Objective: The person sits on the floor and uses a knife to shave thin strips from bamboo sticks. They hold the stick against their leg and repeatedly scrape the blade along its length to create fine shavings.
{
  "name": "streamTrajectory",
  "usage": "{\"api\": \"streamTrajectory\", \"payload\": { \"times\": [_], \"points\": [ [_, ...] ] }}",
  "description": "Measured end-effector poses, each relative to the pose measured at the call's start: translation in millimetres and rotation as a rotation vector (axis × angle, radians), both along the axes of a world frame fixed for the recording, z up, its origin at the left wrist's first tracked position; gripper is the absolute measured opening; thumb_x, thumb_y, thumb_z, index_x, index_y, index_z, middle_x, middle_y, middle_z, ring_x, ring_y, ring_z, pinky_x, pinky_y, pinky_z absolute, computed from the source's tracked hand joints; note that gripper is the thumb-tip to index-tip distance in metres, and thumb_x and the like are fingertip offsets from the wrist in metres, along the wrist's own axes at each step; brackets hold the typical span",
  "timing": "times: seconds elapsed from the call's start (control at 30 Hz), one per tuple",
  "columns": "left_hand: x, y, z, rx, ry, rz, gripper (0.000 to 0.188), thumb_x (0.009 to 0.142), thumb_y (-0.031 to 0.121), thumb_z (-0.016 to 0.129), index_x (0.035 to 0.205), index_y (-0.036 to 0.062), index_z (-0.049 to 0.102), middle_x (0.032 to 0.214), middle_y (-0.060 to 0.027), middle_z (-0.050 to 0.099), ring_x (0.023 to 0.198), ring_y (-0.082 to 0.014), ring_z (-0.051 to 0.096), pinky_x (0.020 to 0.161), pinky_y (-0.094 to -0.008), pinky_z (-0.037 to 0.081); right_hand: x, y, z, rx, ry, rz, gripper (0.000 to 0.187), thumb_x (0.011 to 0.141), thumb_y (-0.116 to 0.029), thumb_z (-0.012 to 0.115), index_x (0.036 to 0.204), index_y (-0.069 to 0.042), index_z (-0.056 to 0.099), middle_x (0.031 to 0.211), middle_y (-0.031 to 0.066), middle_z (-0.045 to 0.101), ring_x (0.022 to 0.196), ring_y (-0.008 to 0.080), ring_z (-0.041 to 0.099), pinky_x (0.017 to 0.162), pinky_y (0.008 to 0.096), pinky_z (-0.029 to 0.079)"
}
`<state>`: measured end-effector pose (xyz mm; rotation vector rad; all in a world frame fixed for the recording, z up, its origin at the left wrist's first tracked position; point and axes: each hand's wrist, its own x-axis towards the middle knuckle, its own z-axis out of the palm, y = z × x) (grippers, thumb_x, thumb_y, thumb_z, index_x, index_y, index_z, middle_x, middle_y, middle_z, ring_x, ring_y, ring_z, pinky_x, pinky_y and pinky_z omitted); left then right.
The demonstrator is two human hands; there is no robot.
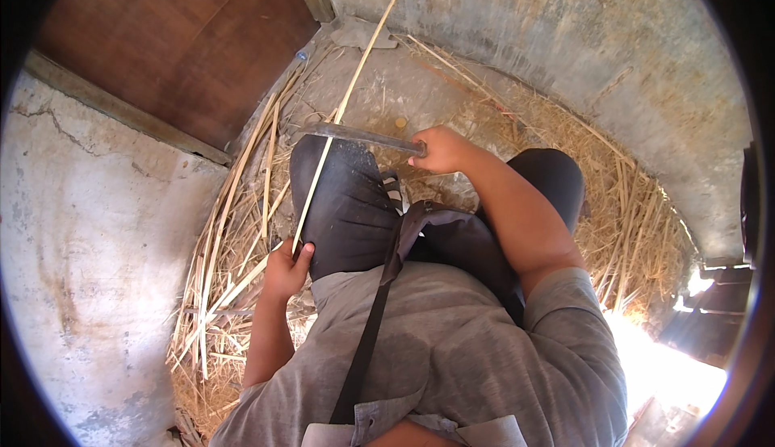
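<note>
A long, thin, pale bamboo strip (315, 179) runs from beside my left hip over my left knee (343, 205) and up toward the far wall. My left hand (289, 268) is closed around its near part, the thumb pressed along it. My right hand (441, 150) grips the handle end of a long dark knife (371, 137), whose handle is mostly hidden in the fingers. The blade lies crosswise over the strip just beyond the left knee, meeting it near the blade's far end. Whether the edge bites into the strip I cannot tell.
Long split bamboo strips (211, 253) lie heaped on my left. Shavings and fibres (622, 205) cover the floor along the right wall (565, 27). A brown door panel (186, 35) stands at the far left, beside a cracked whitish wall (97, 229). A dark strap (367, 350) crosses my shirt.
</note>
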<state>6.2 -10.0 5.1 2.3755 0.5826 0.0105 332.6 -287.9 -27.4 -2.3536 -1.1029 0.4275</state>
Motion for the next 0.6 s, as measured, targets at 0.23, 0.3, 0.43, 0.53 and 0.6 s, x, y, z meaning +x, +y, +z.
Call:
{"api": "streamTrajectory", "payload": {
  "times": [0.23,0.3,0.43,0.53,0.6],
  "points": [
    [1,-3,3,-0.012,-0.008,-0.002,0.043,0.099,0.043,0.067,0.101,-0.0006,0.066,0.07,-0.0117,0.065,0.063,-0.0207,0.061,0.063,-0.0352,0.049,-1,0,-1,0.012,-0.016,-0.01,0.046,0.081,-0.04,0.078,0.11,-0.004,0.072,0.101,0.0231,0.072,0.097,0.0415,0.069,0.086,0.0466,0.054],
    [-1,-1,0,0.002,-0.023,-0.011,0.044,0.099,0.043,0.066,0.099,-0.001,0.065,0.069,-0.0122,0.064,0.063,-0.0215,0.061,0.063,-0.0358,0.048,-2,1,3,-0.008,-0.006,-0.004,0.046,0.081,-0.04,0.078,0.11,-0.004,0.072,0.101,0.0231,0.072,0.097,0.0414,0.069,0.086,0.0462,0.054],
    [-3,2,-9,-0.006,-0.049,-0.016,0.046,0.099,0.044,0.066,0.096,-0.0015,0.064,0.068,-0.0131,0.063,0.062,-0.0228,0.06,0.062,-0.0367,0.048,-4,1,2,0.025,0.021,0.004,0.043,0.081,-0.038,0.077,0.107,-0.005,0.072,0.097,0.0208,0.072,0.095,0.0396,0.069,0.084,0.0465,0.054],
    [-1,1,-10,-0.022,-0.068,-0.018,0.047,0.1,0.045,0.064,0.084,0.0015,0.059,0.065,-0.0064,0.058,0.064,-0.0141,0.052,0.059,-0.034,0.044,-3,2,-7,0.035,0.029,0.004,0.044,0.08,-0.039,0.077,0.106,-0.004,0.072,0.098,0.0215,0.072,0.096,0.04,0.068,0.085,0.0465,0.054],
    [-3,2,-15,-0.017,-0.073,-0.01,0.046,0.1,0.045,0.064,0.084,0.0016,0.059,0.066,-0.006,0.058,0.064,-0.0137,0.052,0.059,-0.0338,0.044,-5,5,-8,0.049,0.022,0.01,0.044,0.08,-0.039,0.076,0.107,-0.004,0.072,0.098,0.0218,0.072,0.096,0.0403,0.068,0.085,0.0464,0.054]
  ]
}}
